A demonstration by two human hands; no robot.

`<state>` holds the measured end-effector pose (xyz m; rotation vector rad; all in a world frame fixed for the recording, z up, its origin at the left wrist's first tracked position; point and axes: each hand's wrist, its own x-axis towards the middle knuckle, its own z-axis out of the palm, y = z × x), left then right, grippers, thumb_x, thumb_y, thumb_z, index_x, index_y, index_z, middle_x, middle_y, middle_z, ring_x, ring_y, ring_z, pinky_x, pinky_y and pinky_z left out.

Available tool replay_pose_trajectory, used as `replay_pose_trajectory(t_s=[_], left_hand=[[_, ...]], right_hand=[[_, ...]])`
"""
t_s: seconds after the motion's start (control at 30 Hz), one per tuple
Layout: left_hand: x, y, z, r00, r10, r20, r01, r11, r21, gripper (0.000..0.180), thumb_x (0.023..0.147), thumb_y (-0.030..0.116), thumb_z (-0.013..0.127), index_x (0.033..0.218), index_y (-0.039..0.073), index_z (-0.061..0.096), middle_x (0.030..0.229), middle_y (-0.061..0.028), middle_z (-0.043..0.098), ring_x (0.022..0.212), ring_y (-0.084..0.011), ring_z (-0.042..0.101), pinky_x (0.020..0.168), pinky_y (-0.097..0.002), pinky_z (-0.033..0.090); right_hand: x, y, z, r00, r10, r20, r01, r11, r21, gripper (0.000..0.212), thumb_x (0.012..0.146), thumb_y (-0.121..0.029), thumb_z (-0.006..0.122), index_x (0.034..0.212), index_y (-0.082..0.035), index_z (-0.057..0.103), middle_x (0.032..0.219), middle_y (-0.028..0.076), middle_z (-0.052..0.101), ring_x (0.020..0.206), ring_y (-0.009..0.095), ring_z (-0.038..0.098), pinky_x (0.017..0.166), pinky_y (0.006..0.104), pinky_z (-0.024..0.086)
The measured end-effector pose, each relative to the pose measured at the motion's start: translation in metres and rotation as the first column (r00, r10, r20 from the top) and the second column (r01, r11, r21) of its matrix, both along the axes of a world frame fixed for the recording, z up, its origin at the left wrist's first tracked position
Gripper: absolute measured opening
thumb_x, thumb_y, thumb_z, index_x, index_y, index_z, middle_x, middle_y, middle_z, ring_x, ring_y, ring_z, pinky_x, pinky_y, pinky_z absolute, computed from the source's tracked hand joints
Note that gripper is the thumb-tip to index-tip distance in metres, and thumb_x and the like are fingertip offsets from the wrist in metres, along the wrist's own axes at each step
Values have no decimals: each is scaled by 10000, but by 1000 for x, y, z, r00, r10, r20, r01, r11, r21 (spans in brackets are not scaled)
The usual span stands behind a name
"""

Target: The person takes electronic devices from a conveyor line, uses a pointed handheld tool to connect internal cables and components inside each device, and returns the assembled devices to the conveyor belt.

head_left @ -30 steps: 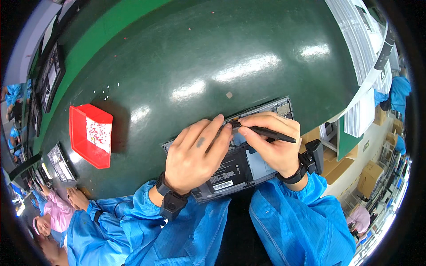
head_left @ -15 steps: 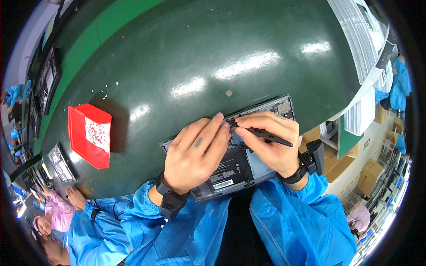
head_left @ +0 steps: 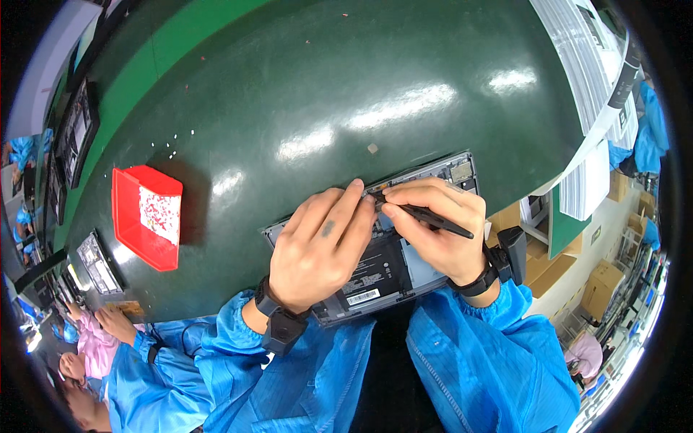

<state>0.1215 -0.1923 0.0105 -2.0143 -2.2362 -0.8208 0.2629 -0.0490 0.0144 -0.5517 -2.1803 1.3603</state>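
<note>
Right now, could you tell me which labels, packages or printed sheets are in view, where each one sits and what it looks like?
White barcode label: small rectangle on the dark battery of the open laptop, below the left hand.
Speckled white sheet: inside the red tray, left on the green table.
Printed white sheets: stacked at the table's upper right edge.
Cardboard boxes: brown, on the floor at right.

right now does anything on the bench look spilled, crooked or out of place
Only small things. A scatter of pale specks lies on the green table beyond the red tray, and one small pale scrap sits loose past the opened device. The device lies askew to the table edge.
</note>
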Motion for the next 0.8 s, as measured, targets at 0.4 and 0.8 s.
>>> replay_pose_trajectory(t_s=[0.4, 0.8], left_hand=[[-1, -3, -6, 1000, -9, -19, 9, 1000, 13, 280, 782, 76, 747, 1052, 2, 735, 1168, -153, 702, 978, -269, 689, 825, -377, 589], [2, -7, 1, 997, 37, 64, -37, 999, 0, 347, 730, 20, 816, 1070, 16, 748, 1166, -117, 724, 970, -274, 707, 803, -376, 592]], right_hand=[[2, -1, 0, 995, -87, 52, 90, 994, -64, 132, 825, 2, 802, 947, -4, 752, 912, 122, 762, 760, 195, 746, 650, 276, 574], [4, -8, -3, 982, -176, 74, 185, 973, -140, 125, 827, 16, 796, 945, -7, 765, 854, 69, 740, 638, 67, 628, 545, 200, 471]])
